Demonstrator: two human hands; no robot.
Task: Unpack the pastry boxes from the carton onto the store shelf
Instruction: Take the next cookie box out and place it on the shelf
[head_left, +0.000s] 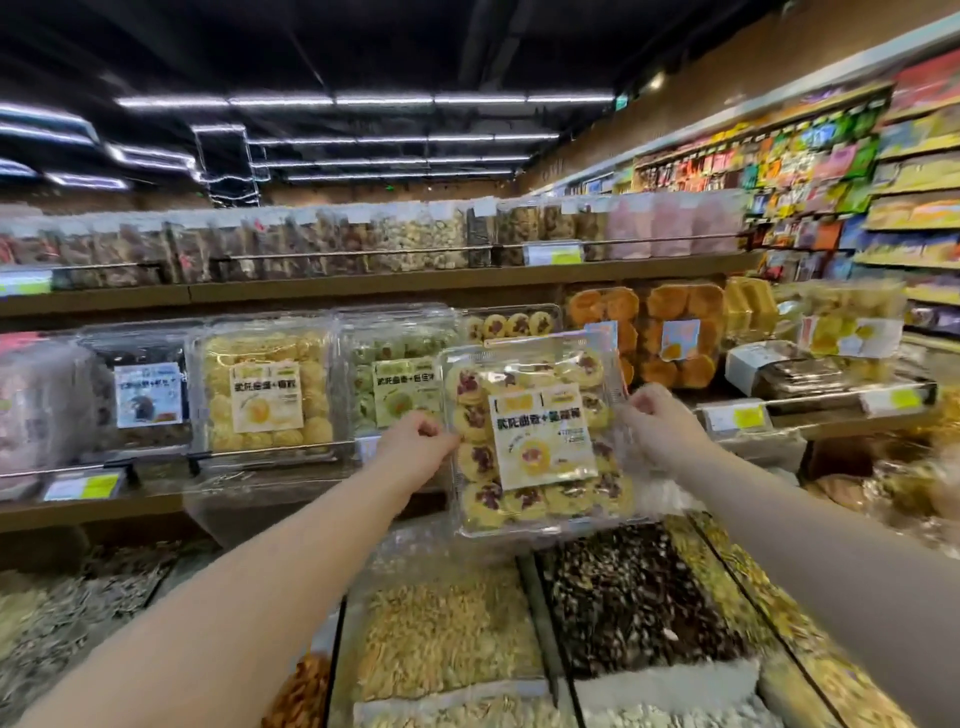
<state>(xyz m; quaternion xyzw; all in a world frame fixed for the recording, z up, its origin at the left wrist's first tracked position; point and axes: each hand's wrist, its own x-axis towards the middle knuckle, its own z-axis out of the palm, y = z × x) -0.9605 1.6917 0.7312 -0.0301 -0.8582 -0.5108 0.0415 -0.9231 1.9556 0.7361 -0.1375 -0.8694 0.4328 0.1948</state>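
I hold a clear plastic pastry box (537, 436) of yellow cookies with dark red centres, upright, its yellow label facing me. My left hand (415, 441) grips its left edge and my right hand (657, 423) grips its right edge. The box hangs in front of the middle store shelf (156, 501), just before a like box of red-centred cookies (511, 325) standing behind it. To the left on that shelf stand a green cookie box (387, 374), a yellow cookie box (265, 389) and a dark cookie box (143, 389). The carton is not in view.
Open bins of seeds and nuts (634, 603) lie below my arms. Orange pastry boxes (675, 338) stand on the shelf to the right. The upper shelf (363, 283) holds bagged snacks, and a wall of packets (831, 171) fills the far right.
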